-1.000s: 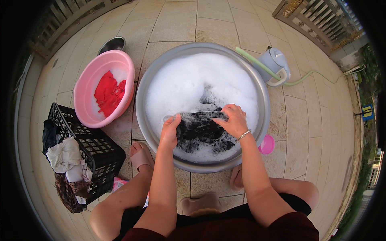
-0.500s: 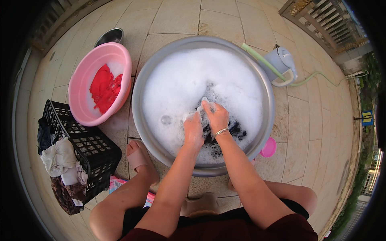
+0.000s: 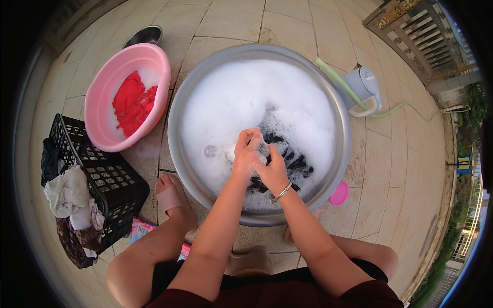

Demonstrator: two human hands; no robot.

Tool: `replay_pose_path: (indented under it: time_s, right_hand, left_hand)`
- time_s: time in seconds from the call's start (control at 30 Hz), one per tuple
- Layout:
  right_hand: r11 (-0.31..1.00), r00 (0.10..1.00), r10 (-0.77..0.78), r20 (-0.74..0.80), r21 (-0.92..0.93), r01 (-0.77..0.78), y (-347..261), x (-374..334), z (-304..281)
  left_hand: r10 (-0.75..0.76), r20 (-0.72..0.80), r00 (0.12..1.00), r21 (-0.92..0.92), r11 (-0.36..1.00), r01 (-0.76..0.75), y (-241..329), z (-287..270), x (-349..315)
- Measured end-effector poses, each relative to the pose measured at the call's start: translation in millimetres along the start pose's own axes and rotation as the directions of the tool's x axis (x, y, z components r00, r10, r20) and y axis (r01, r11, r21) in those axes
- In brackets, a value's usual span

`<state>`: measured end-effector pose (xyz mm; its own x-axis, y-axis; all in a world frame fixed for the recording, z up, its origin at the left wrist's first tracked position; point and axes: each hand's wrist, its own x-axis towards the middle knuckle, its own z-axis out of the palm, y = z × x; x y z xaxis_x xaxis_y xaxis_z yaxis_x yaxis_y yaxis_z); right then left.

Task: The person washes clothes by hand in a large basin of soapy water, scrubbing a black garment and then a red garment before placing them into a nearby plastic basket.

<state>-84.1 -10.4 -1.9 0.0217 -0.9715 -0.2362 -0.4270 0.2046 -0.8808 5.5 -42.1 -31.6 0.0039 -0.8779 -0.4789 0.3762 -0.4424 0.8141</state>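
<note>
Bare hands at work over a wide metal tub [image 3: 176,128] of white suds [image 3: 221,97], seen from above. Within the last second the arrangement has altered: the dark cloth [image 3: 297,164], earlier stretched between two separated hands, is now bunched, and the hands have come together over the near half of the tub. For the work in hand, this suggests a passage from spreading the cloth to rubbing or squeezing it. The left hand [image 3: 247,153] has its fingers curled narrowly; the right hand [image 3: 274,170], just beside it, closes inward from the other side, with a bracelet [image 3: 281,192] at the wrist. Both appear to hold a foamy fold of the cloth between them (how firmly, the foam does not let one tell). The rest of the cloth lies loose and crumpled in the suds, beside and below the right hand.

As to writing: a pink-and-blue printed packet [image 3: 140,230] lies partly hidden behind the left leg, and a small blue-and-yellow sign [image 3: 464,164] stands at the far right; the marks on both are too small to read with certainty. No brand or label can be made out on the grey-blue jug [image 3: 354,86] or the pink basin [image 3: 99,97].
</note>
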Motion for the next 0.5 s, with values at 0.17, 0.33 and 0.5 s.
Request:
replay_pose_path:
  time_s: [0.17,0.33,0.5]
  right_hand:
    - [0.978,0.955,-0.104,-0.278,0.145,0.149,-32.3,30.3,-32.1]
    - [0.913,0.998,0.036,0.048,0.405,-0.053,-23.0,39.7,-35.1]
    - [0.464,0.809,-0.212,0.549,0.785,-0.411,-16.2,42.6,-53.5]
  left_hand:
    - [-0.207,0.467,0.86,-0.027,0.969,0.247,4.5,4.3,-32.0]
    - [-0.279,0.491,0.826,0.08,0.958,0.276,30.1,14.4,-42.3]
    - [-0.247,0.686,0.685,-0.463,0.578,0.672,6.1,20.7,-46.8]
